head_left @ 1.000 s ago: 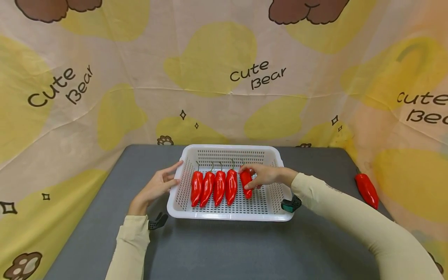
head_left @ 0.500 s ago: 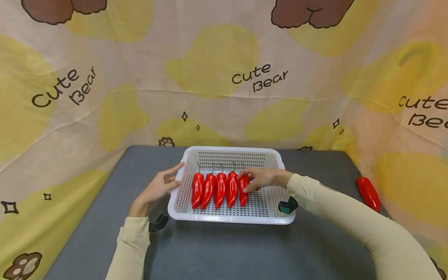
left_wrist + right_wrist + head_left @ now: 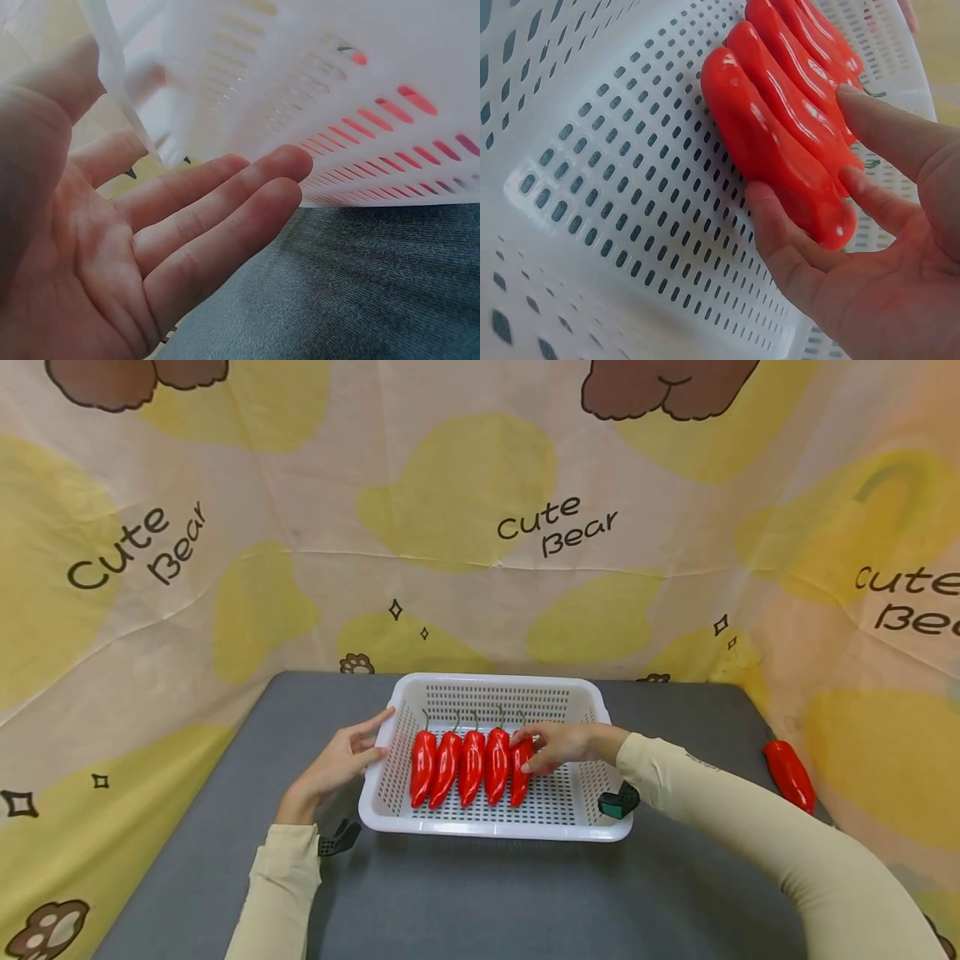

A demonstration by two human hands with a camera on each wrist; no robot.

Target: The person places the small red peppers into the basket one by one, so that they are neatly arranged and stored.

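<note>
In the head view, a white perforated plastic basket [image 3: 495, 836] stands on the dark grey tabletop. Several glossy red chili peppers [image 3: 471, 768] lie side by side in it, green stems pointing away. My right hand [image 3: 558, 745] reaches inside and pinches the rightmost chili pepper [image 3: 776, 142]; in the right wrist view its thumb lies along one side, other fingers across from it. That pepper rests on the basket floor beside its neighbour. My left hand [image 3: 341, 764] holds the basket's left rim with thumb and index finger. Its other fingers [image 3: 225, 232] stretch out beneath the rim, outside the wall.
Another red chili pepper [image 3: 790, 775] lies outside the basket, by the right edge of the table [image 3: 525, 902]. A printed cloth [image 3: 450, 527] with bear lettering hangs behind and at both sides.
My right hand has shifted the rightmost pepper left, close to the row, and straightened it. Over the last half second it moved only slightly. My left hand stays on the rim.
</note>
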